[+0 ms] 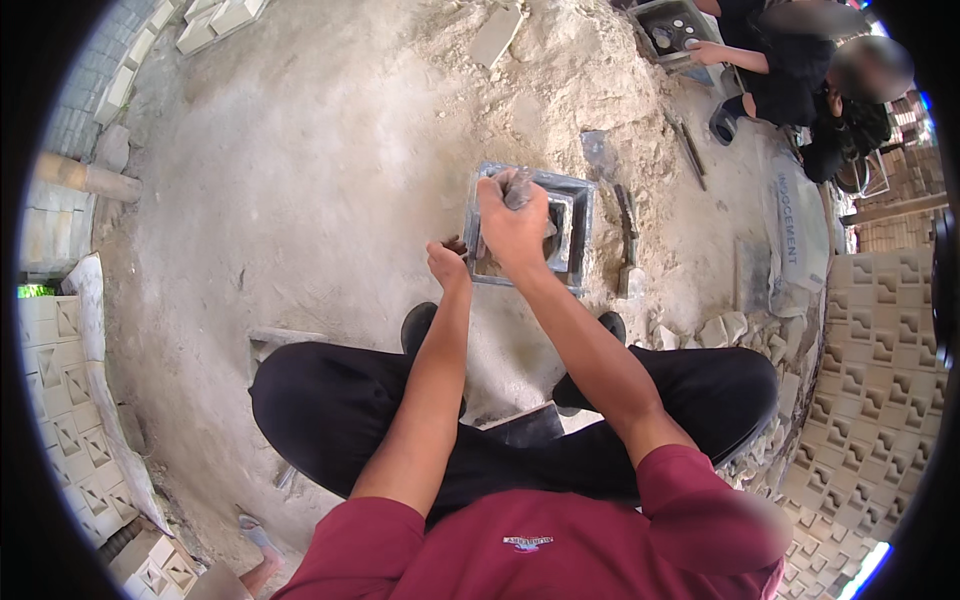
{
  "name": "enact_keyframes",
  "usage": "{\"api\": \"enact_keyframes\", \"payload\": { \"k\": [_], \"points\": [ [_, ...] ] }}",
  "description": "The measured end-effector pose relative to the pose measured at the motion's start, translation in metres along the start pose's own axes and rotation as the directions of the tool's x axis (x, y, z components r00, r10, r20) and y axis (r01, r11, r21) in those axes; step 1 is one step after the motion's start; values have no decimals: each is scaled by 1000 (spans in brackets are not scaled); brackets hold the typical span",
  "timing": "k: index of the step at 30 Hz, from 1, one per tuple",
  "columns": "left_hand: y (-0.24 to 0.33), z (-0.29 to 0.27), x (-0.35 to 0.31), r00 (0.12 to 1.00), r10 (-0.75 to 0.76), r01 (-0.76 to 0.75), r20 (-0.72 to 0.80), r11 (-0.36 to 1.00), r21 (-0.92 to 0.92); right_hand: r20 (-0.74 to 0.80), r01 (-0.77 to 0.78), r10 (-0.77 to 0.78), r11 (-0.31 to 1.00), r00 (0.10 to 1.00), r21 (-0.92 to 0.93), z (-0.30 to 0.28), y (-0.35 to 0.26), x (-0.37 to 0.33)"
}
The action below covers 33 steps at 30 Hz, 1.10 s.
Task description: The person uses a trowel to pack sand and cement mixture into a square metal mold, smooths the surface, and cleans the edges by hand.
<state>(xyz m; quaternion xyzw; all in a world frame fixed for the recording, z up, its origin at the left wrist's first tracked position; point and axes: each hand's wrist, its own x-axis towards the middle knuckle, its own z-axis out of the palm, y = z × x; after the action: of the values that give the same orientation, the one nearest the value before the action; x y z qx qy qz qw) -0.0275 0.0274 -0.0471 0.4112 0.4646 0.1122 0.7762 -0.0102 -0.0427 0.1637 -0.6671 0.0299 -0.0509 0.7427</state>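
A square grey mould (586, 232) with a smaller frame inside it lies on the ground in front of my feet. Over its left half, my right hand (515, 225) is closed in a fist around a grey, rounded object (518, 188), whose kind I cannot make out. My left hand (449, 263) is beside the mould's left wall, with its fingers apart, dark with grime and partly hidden. Part of the mould's inside is covered by my right hand and forearm.
Dusty rubble (570, 95) and a thin bar (627, 225) lie right of the mould. Far right, people squat by a grey tray (665, 35), near a white sack (797, 225). Patterned blocks (865, 380) stack at the right and left (65, 370). Broken pieces (722, 330) lie by my right knee.
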Motion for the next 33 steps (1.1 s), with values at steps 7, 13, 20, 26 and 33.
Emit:
{"api": "enact_keyframes", "payload": {
  "k": [7,13,20,26,33],
  "points": [
    [-4,2,0,989,127,-114,-73,980,162,28,125,-124,992,992,-18,-3,25,20],
    [1,5,-20,986,148,-124,-83,963,239,-98,28,-16,992,995,124,-13,12,32],
    [10,8,-24,954,285,-288,89,795,535,-6,198,-198,979,980,41,-7,54,47],
    [12,0,-10,953,292,-292,78,824,485,-77,152,-139,969,987,197,3,22,58],
    [8,7,-13,968,250,-224,3,861,457,0,240,-240,970,971,-48,-2,-15,62]
  ]
}}
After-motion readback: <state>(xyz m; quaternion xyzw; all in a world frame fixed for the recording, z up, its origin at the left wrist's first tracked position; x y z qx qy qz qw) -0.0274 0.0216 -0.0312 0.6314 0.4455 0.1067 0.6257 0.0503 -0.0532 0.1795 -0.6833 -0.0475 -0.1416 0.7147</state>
